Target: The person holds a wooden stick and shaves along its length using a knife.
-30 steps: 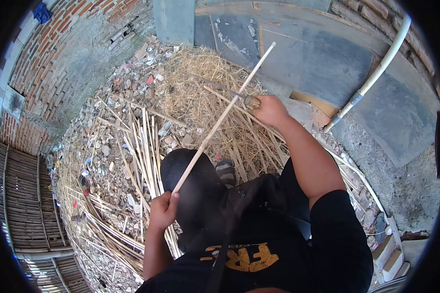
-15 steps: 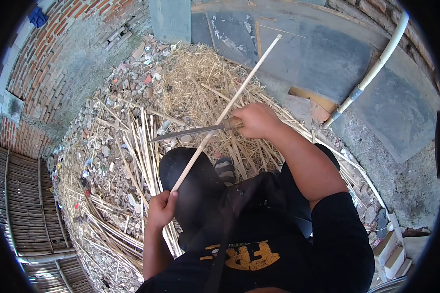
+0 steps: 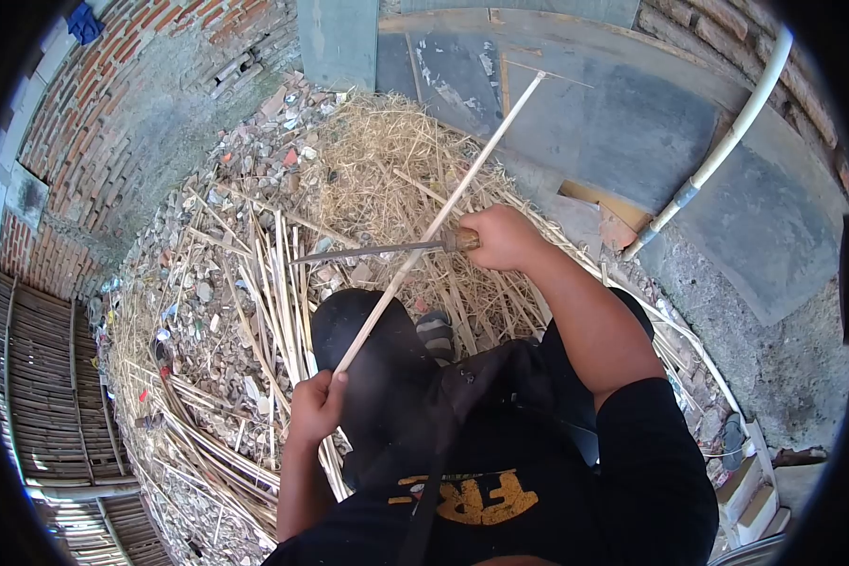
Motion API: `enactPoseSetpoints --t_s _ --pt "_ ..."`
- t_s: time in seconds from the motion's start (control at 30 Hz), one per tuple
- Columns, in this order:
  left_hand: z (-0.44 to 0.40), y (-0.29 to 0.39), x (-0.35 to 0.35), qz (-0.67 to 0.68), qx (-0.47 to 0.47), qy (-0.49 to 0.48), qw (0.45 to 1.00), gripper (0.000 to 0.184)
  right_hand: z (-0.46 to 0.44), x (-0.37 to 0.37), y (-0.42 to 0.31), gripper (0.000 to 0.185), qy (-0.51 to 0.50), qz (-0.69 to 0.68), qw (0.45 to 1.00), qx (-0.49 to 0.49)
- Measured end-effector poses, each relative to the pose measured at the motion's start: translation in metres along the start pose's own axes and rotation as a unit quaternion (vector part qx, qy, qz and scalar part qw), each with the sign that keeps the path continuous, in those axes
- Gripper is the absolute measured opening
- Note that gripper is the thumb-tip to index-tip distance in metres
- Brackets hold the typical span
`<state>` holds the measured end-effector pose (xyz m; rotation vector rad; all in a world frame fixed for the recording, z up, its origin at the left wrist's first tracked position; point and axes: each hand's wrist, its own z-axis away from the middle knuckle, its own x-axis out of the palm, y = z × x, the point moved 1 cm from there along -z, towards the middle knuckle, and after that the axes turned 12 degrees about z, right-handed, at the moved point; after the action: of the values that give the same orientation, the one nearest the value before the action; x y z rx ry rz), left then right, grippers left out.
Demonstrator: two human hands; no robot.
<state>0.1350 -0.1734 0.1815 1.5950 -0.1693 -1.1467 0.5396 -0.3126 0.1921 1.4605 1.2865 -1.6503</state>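
My left hand (image 3: 318,406) is closed round the lower end of a long pale stick (image 3: 462,186), which slants up and to the right over my knee. My right hand (image 3: 498,238) grips the wooden handle of a long knife (image 3: 368,252). The narrow dark blade points left and crosses the stick around its middle; whether it cuts into the wood is too small to tell. Below the blade, my dark-clad knee (image 3: 363,325) lies under the stick's lower part.
Pale split sticks (image 3: 278,283) lie on rubble left of my knee. A heap of shavings (image 3: 377,151) is ahead. Grey panels (image 3: 641,123) and a white pipe (image 3: 726,141) stand at the right, a brick wall (image 3: 94,123) at the left.
My right hand first came down and inward, swinging the knife from up-left of the stick to across it. Since then it has shifted slightly; my left hand keeps its hold.
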Motion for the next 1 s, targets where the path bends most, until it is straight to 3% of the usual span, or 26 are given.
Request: enactPoseSetpoints --t_s 0.23,0.83,0.93,1.0 --pt "-0.001 0.006 0.000 0.009 0.008 -0.002 1.000 0.051 0.002 -0.004 0.000 0.022 0.029 -0.030 0.999 -0.022" --pt "-0.001 0.007 0.002 -0.011 0.014 0.010 1.000 0.051 0.013 -0.025 -0.015 0.024 0.038 0.057 0.997 -0.045" --pt "0.002 0.011 0.003 -0.023 0.021 0.022 0.999 0.051 -0.002 -0.009 0.024 0.029 0.008 -0.046 0.993 0.105" --pt "0.004 0.010 0.004 -0.042 0.032 0.036 0.998 0.051 -0.006 0.000 0.044 0.031 0.052 -0.050 0.986 0.147"
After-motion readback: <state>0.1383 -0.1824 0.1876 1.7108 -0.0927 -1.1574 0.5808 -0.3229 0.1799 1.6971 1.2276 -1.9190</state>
